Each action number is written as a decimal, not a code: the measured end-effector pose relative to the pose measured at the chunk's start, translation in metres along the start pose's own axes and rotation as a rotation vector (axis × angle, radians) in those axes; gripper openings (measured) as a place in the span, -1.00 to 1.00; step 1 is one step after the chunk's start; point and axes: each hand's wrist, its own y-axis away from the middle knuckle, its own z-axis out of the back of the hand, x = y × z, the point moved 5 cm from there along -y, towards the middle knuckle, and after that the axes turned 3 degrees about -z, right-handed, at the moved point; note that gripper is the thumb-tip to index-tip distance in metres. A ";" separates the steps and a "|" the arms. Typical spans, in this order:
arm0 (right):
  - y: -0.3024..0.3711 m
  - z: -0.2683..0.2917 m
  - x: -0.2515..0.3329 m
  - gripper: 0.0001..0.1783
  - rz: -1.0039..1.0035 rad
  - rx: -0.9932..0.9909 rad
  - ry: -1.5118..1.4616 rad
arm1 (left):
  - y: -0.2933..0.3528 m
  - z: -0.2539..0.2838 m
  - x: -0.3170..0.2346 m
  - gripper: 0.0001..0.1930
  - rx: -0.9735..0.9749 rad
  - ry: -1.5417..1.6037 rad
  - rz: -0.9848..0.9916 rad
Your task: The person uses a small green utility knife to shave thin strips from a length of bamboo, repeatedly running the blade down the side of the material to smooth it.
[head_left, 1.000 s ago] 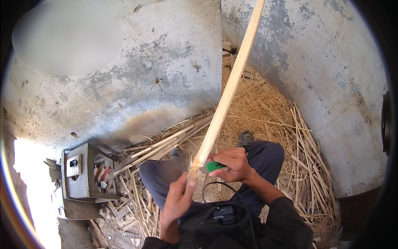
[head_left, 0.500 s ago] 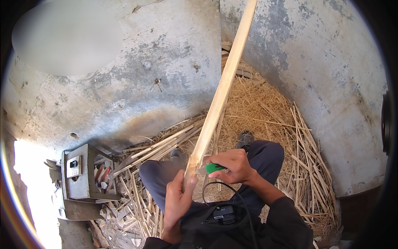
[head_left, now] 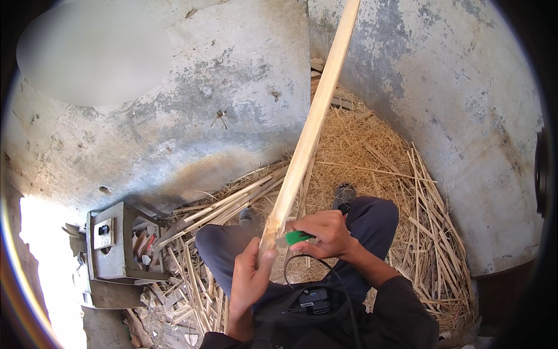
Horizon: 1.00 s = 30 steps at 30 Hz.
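A long, pale strip of split bamboo [head_left: 306,139] slants from my lap up past the top of the view. My left hand [head_left: 251,278] is closed round its near end, thumb on top, just below a rough brownish joint. My right hand [head_left: 325,234] grips a knife with a green handle [head_left: 298,237]. Its short grey blade [head_left: 282,241] lies against the right edge of the strip, close to my left thumb. Part of the handle is hidden inside my right fingers.
Shavings [head_left: 360,139] cover the floor ahead between two stained walls. Thin strips [head_left: 439,244] lie in a heap along the right wall, more strips [head_left: 232,200] at the left. A wooden stool-like box [head_left: 110,262] stands at left. A black cable [head_left: 349,291] loops over my lap.
My right hand and the green-handled knife have shifted very slightly left, toward the strip. The bamboo strip and my left hand hold nearly the same place.
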 end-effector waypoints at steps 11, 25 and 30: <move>0.007 -0.015 -0.029 -0.69 -0.718 -0.016 -0.704 | -0.007 -0.002 0.001 -0.76 -0.089 -0.097 -0.025; -0.003 -0.022 -0.031 -0.76 -0.774 0.015 -0.886 | -0.009 -0.002 -0.007 -0.78 -0.105 -0.121 0.001; 0.001 -0.027 -0.035 -0.81 -0.765 -0.069 -0.850 | -0.008 -0.001 -0.005 -0.78 -0.120 -0.146 -0.002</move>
